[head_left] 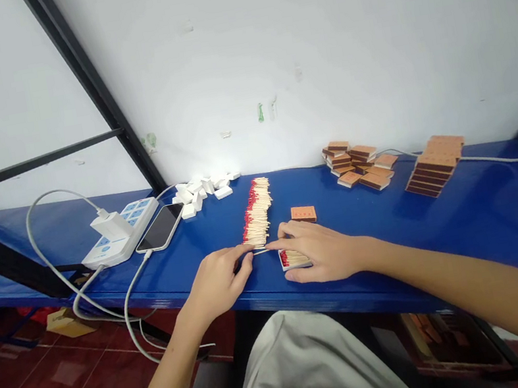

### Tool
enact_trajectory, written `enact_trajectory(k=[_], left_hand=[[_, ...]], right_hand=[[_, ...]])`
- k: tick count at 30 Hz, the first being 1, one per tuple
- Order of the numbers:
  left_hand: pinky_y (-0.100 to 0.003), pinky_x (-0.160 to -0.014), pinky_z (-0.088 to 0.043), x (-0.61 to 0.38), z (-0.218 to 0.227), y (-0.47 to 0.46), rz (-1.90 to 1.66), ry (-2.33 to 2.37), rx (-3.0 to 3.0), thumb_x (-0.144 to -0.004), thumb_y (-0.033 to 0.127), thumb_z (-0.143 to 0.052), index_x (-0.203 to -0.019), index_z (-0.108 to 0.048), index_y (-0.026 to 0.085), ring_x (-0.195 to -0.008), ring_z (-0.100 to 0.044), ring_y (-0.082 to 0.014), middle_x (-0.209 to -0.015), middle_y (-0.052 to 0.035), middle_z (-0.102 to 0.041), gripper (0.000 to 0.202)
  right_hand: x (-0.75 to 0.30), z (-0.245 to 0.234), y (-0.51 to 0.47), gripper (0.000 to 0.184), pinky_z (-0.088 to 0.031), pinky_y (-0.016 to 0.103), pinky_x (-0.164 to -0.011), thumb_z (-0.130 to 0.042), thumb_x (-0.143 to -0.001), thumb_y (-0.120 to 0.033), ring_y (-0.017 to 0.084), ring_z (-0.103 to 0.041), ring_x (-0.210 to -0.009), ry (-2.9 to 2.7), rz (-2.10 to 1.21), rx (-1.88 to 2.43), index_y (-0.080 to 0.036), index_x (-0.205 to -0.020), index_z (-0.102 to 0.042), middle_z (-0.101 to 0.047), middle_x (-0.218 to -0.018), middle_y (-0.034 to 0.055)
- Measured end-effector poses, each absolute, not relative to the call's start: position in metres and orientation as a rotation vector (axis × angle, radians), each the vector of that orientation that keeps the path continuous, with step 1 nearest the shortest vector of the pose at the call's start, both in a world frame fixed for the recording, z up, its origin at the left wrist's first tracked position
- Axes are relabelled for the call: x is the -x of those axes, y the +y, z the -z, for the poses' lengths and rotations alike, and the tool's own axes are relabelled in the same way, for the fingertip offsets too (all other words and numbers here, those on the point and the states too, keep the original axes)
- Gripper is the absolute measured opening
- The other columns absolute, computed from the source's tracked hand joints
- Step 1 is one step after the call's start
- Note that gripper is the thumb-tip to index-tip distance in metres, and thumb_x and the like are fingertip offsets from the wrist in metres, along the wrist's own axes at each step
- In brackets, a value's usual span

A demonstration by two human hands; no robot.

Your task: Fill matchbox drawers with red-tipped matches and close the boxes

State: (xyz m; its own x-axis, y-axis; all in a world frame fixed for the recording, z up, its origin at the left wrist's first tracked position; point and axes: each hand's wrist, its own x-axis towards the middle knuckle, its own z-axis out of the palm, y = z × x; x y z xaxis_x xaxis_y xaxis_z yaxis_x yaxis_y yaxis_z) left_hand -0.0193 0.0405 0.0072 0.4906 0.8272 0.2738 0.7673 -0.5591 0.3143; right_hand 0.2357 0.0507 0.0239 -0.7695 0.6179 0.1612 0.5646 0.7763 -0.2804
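Note:
A long row of red-tipped matches lies on the blue table, heads to the left. My left hand is at its near end, forefinger stretched to the matches and thumb apart. My right hand reaches to the same spot with its forefinger, thumb spread away from it. Beneath the right hand sits a white matchbox tray with matches in it, partly hidden by the palm and fingers. One loose match lies between the two hands. Just beyond the right hand is an orange-brown matchbox sleeve.
White trays are heaped by the wall. Loose matchboxes form a pile at the back right, beside a neat matchbox stack. To the left lie a phone and a power strip with cables. The table's front edge is close.

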Motion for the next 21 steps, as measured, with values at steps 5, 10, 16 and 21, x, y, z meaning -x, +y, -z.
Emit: enact_trajectory(k=[5,10,16,21], left_hand=[[-0.032,-0.082,-0.047,0.0196,-0.0075,0.0402,-0.604,1.391,-2.576,-0.103,0.035,-0.040,-0.121,-0.068,0.021,-0.095,-0.070,-0.0234,-0.111,-0.0055,-0.075,0.036],[-0.030,-0.076,-0.046,0.0187,-0.0082,0.0401,-0.621,1.397,-2.578,-0.103,0.034,-0.041,-0.121,-0.067,0.022,-0.086,-0.070,-0.0216,-0.102,-0.0043,-0.076,0.034],[-0.029,-0.074,-0.045,0.0185,-0.0087,0.0395,-0.642,1.377,-2.566,-0.102,0.033,-0.042,-0.116,-0.069,0.021,-0.083,-0.069,-0.0204,-0.102,-0.0039,-0.076,0.032],[-0.029,-0.073,-0.045,0.0184,-0.0076,0.0406,-0.642,1.382,-2.570,-0.102,0.033,-0.042,-0.117,-0.069,0.021,-0.084,-0.070,-0.0209,-0.102,-0.0044,-0.076,0.033]], right_hand=[[-0.2367,-0.0226,0.0505,0.054,-0.047,0.047,-0.092,-0.063,-0.090,-0.045,0.027,-0.056,-0.098,-2.718,-0.323,0.902,-0.017,-0.137,-0.059,-0.057,-0.112,0.0129],[-0.2363,-0.0215,0.0516,0.052,-0.047,0.047,-0.093,-0.062,-0.091,-0.044,0.027,-0.056,-0.099,-2.720,-0.324,0.889,-0.018,-0.136,-0.060,-0.056,-0.114,0.0130],[-0.2376,-0.0214,0.0516,0.052,-0.047,0.046,-0.091,-0.062,-0.091,-0.044,0.027,-0.056,-0.098,-2.724,-0.339,0.888,-0.019,-0.136,-0.060,-0.055,-0.113,0.0125],[-0.2382,-0.0210,0.0517,0.052,-0.046,0.045,-0.089,-0.062,-0.091,-0.043,0.026,-0.055,-0.096,-2.724,-0.334,0.869,-0.020,-0.137,-0.059,-0.056,-0.112,0.0117]])
